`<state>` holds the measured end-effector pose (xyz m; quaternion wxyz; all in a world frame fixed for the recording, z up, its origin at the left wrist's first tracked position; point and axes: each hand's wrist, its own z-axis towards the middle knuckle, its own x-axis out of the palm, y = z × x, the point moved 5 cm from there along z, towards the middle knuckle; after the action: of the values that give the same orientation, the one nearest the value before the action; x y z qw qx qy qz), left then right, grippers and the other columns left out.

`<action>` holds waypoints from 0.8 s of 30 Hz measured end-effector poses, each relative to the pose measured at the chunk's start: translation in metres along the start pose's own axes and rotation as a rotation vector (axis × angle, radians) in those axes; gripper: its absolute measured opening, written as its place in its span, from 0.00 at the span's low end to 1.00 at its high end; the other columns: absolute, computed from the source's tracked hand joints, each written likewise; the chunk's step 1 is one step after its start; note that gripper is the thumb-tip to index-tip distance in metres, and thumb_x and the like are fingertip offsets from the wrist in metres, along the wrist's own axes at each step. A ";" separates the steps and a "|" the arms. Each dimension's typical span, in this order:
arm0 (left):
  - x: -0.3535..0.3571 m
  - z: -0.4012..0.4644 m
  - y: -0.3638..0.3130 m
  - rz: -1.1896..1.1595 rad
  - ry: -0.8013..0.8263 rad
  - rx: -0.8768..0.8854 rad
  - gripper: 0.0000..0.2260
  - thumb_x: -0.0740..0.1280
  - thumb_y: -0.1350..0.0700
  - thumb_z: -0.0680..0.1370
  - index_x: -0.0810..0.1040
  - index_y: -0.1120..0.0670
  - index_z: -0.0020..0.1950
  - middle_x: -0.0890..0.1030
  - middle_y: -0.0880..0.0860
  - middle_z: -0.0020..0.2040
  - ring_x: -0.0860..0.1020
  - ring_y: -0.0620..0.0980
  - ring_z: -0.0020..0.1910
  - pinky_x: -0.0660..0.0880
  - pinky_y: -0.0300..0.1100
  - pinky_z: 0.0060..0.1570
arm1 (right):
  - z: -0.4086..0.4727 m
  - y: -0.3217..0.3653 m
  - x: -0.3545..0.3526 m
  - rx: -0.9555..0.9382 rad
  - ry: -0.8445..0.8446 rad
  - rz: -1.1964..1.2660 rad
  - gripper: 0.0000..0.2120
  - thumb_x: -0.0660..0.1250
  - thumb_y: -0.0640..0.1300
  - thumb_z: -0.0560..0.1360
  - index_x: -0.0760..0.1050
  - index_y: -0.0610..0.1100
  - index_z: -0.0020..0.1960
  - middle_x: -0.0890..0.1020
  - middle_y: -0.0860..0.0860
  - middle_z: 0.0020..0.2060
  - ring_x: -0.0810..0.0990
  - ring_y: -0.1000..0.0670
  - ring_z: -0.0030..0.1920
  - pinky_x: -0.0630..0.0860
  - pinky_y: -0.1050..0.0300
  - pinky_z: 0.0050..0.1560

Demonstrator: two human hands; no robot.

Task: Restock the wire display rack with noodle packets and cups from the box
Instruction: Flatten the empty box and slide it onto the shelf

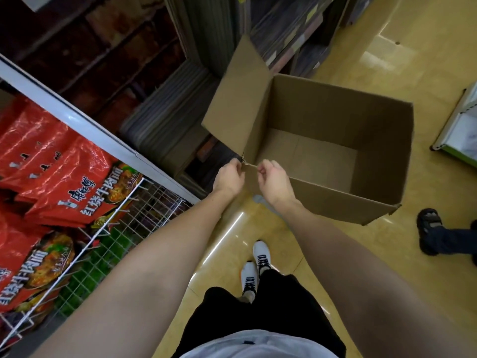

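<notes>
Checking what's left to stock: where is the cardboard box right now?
In the head view, the cardboard box sits centre-right, empty, with both hands gripping its near-left corner, right of the wire display rack.

Box (322, 156) open on top, way in clear; raised flap (237, 99) blocks its left side twd rack (124, 215).

So the cardboard box (322, 148) sits center-right of the frame, top open, nothing inside but its bare brown bottom, one flap sticking up at its upper left. I've got its near corner pinched. Over on the left, the white wire display rack (124, 218) slopes down, with red noodle packets (59, 182) overlapping in its upper part.
</notes>
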<state>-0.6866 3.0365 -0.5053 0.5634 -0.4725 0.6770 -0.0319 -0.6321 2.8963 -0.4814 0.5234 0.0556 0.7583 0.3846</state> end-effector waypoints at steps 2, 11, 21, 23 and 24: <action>0.003 0.009 0.003 -0.012 0.013 -0.023 0.10 0.64 0.56 0.81 0.75 0.54 0.62 0.81 0.56 0.56 0.79 0.57 0.54 0.79 0.53 0.54 | 0.009 0.007 0.005 -0.044 0.012 -0.038 0.07 0.62 0.37 0.80 0.76 0.41 0.56 0.77 0.45 0.50 0.76 0.45 0.51 0.76 0.49 0.53; 0.017 0.037 0.016 -0.154 0.151 -0.218 0.11 0.65 0.54 0.82 0.78 0.54 0.63 0.82 0.55 0.56 0.79 0.55 0.58 0.75 0.47 0.62 | 0.039 -0.004 0.017 -0.038 0.104 -0.050 0.09 0.58 0.33 0.79 0.75 0.41 0.54 0.74 0.45 0.49 0.76 0.45 0.47 0.78 0.47 0.51; 0.018 0.033 0.028 -0.234 0.201 -0.225 0.08 0.67 0.52 0.81 0.75 0.53 0.43 0.79 0.53 0.45 0.77 0.54 0.46 0.77 0.52 0.57 | 0.023 -0.002 0.018 -0.055 0.080 -0.046 0.08 0.63 0.35 0.79 0.77 0.41 0.56 0.73 0.46 0.48 0.74 0.47 0.49 0.76 0.51 0.53; 0.021 0.027 0.029 -0.254 0.235 -0.234 0.09 0.67 0.53 0.81 0.74 0.51 0.41 0.81 0.56 0.48 0.80 0.57 0.48 0.79 0.56 0.57 | 0.013 -0.002 0.017 -0.032 0.068 -0.068 0.08 0.62 0.36 0.79 0.76 0.41 0.56 0.73 0.46 0.48 0.73 0.47 0.50 0.75 0.50 0.53; 0.023 0.024 0.030 -0.262 0.245 -0.240 0.10 0.67 0.53 0.81 0.74 0.50 0.40 0.81 0.57 0.47 0.81 0.59 0.48 0.81 0.58 0.54 | 0.008 -0.002 0.018 -0.028 0.076 -0.085 0.09 0.62 0.36 0.79 0.76 0.41 0.57 0.73 0.46 0.48 0.73 0.46 0.51 0.75 0.50 0.53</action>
<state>-0.6836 3.0496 -0.5485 0.4078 -0.6128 0.6720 -0.0811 -0.6328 2.9084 -0.4977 0.5109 0.0014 0.7739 0.3742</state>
